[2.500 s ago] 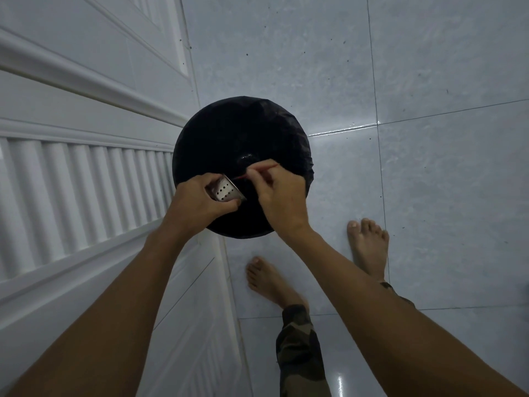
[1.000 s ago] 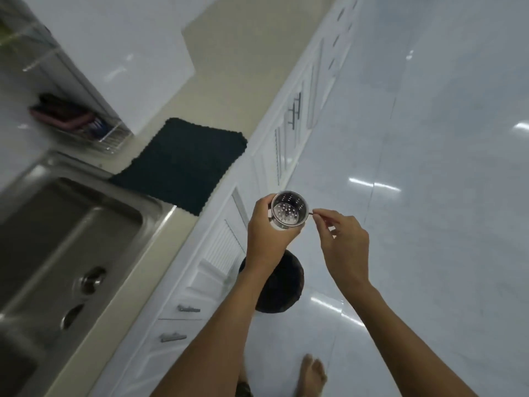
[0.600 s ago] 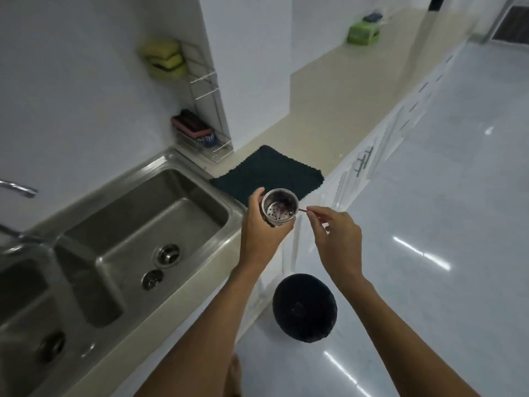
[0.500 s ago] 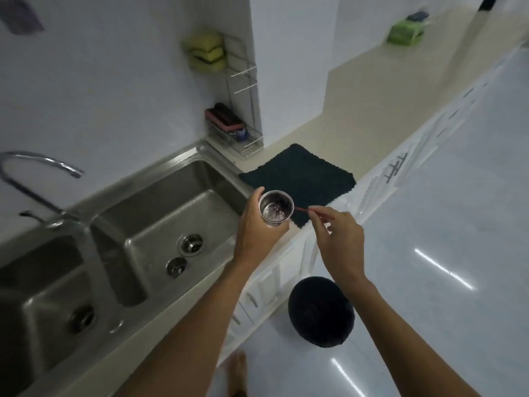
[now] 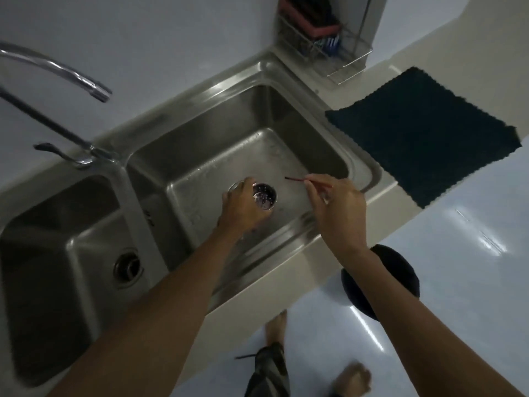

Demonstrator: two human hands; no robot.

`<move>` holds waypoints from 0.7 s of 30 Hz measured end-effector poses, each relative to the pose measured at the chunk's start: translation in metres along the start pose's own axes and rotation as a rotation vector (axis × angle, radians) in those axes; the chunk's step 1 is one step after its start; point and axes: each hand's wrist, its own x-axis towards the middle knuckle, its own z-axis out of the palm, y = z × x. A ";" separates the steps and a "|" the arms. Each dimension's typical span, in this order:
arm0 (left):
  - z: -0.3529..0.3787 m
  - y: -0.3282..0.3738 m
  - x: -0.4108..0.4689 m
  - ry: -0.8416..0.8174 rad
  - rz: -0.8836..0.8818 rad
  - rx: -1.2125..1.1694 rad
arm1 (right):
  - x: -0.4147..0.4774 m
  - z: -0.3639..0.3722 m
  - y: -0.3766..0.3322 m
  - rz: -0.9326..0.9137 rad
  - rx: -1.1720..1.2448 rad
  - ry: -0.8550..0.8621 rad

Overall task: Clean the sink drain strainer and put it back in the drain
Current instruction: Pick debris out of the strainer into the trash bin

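My left hand (image 5: 243, 206) holds the round perforated metal drain strainer (image 5: 264, 195) over the right basin of the steel double sink (image 5: 257, 116), its open side facing up. A sliver of the drain rim (image 5: 234, 185) shows just beyond my fingers; the rest of the drain is hidden by my hand. My right hand (image 5: 339, 210) pinches a thin red stick (image 5: 296, 179) above the basin's right side, the tip pointing left, apart from the strainer.
The left basin has its own drain (image 5: 128, 267). A curved faucet (image 5: 57, 70) stands at the back left. A dark mat (image 5: 423, 133) lies on the counter to the right, a wire rack (image 5: 323, 35) behind it. A black bin (image 5: 400, 279) stands on the floor.
I turned from the bin on the floor to the sink. My left hand carried the strainer over the right basin; the stick in my right hand moved away from the strainer.
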 end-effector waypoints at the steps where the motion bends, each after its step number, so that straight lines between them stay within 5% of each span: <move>1: 0.011 -0.008 0.010 -0.041 0.010 0.037 | 0.004 0.010 0.003 0.015 -0.016 0.003; 12: 0.081 -0.052 0.046 -0.163 0.070 0.249 | 0.029 0.055 0.017 0.108 -0.110 -0.059; 21: 0.053 -0.066 0.030 -0.218 -0.004 0.464 | 0.034 0.064 0.009 0.103 -0.135 -0.098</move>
